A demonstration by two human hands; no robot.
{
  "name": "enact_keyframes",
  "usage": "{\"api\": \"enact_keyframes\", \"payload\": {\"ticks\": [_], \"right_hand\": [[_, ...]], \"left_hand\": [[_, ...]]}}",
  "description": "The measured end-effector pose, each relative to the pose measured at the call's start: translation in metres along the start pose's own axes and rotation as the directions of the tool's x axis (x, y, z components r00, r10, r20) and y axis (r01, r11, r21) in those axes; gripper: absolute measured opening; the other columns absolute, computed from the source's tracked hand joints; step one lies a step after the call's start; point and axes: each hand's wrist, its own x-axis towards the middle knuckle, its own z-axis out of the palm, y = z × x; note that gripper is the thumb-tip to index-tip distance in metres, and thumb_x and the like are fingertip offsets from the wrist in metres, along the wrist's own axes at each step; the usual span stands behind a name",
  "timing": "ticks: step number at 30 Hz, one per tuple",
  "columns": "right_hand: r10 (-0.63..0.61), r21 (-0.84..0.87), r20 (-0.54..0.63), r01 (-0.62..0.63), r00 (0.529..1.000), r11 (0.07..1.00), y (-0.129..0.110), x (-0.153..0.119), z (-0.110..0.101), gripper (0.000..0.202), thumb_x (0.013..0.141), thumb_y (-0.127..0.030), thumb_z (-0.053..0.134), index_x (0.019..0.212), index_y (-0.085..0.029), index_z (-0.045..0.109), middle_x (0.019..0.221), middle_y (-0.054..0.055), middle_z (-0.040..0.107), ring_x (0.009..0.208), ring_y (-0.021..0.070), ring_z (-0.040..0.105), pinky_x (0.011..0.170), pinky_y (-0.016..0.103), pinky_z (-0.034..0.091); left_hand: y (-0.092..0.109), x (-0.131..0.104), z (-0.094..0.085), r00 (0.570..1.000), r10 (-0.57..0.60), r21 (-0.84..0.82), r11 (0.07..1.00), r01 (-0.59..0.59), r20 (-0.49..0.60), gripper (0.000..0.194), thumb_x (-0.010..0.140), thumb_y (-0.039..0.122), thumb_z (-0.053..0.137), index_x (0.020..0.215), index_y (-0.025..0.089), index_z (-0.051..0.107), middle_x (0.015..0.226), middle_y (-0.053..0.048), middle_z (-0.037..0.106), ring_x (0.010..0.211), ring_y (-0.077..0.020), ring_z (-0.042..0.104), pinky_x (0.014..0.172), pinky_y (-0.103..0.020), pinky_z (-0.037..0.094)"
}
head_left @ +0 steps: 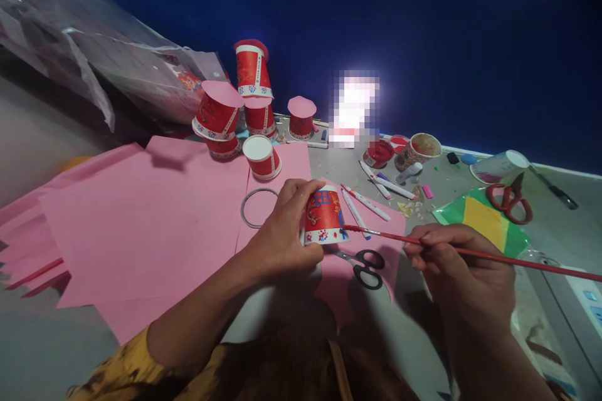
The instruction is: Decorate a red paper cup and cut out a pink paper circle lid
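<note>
Your left hand (pixel 289 232) clasped the red paper cup (pixel 325 213), fingers over its upper end and thumb beneath its lower edge; your right hand (pixel 463 263) pinched the paintbrush (pixel 390 236) along its handle. The cup stood in the middle of the scene, above the pink paper (pixel 188 219) (a blue window figure marked its upper wall), and the brush's red-coated bristles met its lower right side.

Just nearer to you lay the black-handled scissors (pixel 369 268), partly behind the cup. A metallic-looking ring (pixel 242 210) lay to the left, partly hidden by your left hand, and loose markers (pixel 371 205) lay to the right. On the far left, a white-ended cup (pixel 262 156) stood before the stacked red cups (pixel 217 114), several topped with pink discs. On the far right, you had the open red pot (pixel 377 154), the patterned cup (pixel 424 146) and a white cup (pixel 501 167); the red-handled scissors (pixel 508 205) lay nearer, partly over the green-and-yellow packet (pixel 482 220).
</note>
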Motion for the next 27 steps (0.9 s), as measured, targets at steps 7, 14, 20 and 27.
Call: {"api": "enact_keyframes", "payload": {"ticks": [7, 14, 20, 27], "right_hand": [[-0.038, 0.012, -0.068, 0.039, 0.997, 0.999, 0.0024, 0.0049, -0.0045, 0.002, 0.095, -0.027, 0.082, 0.093, -0.026, 0.082, 0.083, 0.003, 0.078, 0.065, 0.0135, 0.069, 0.057, 0.024, 0.058], [-0.051, 0.038, 0.005, 0.051, 0.999, 0.998, 0.0049, 0.0055, -0.0037, 0.003, 0.096, -0.025, 0.081, 0.094, -0.023, 0.082, 0.082, 0.003, 0.079, 0.063, 0.0112, 0.07, 0.056, 0.019, 0.06], [-0.049, 0.027, -0.011, 0.049, 0.999, 0.998, 0.006, 0.0053, -0.0062, 0.003, 0.096, -0.025, 0.081, 0.094, -0.022, 0.082, 0.084, 0.003, 0.079, 0.063, 0.0114, 0.071, 0.056, 0.02, 0.06], [-0.083, -0.032, -0.084, 0.081, 0.993, 0.996, -0.0002, 0.0092, -0.0063, 0.008, 0.095, -0.032, 0.081, 0.096, -0.023, 0.082, 0.083, 0.003, 0.08, 0.061, 0.0114, 0.068, 0.056, 0.022, 0.058]], "left_hand": [[0.0004, 0.001, -0.0006, 1.0, 0.003, 0.039, 0.999, -0.002, -0.015, 0.087, 0.062, 0.011, 0.067, 0.144, 0.029, 0.046, 0.145, -0.01, 0.047, 0.136, -0.0333, 0.054, 0.121, -0.058, 0.049], [-0.0009, 0.0014, -0.0001, 0.998, 0.043, 0.063, 0.997, -0.04, -0.041, 0.082, 0.069, 0.014, 0.07, 0.145, 0.028, 0.045, 0.144, -0.01, 0.047, 0.133, -0.031, 0.055, 0.119, -0.055, 0.051], [-0.0004, 0.0009, -0.0001, 0.998, 0.046, 0.058, 0.997, -0.044, -0.05, 0.082, 0.07, 0.015, 0.072, 0.146, 0.029, 0.045, 0.145, -0.01, 0.047, 0.137, -0.0323, 0.053, 0.119, -0.055, 0.05], [-0.0032, 0.0004, 0.0003, 0.995, 0.068, 0.054, 0.996, -0.065, -0.074, 0.081, 0.074, 0.017, 0.076, 0.147, 0.031, 0.045, 0.146, -0.01, 0.048, 0.14, -0.033, 0.053, 0.121, -0.056, 0.049]]}}
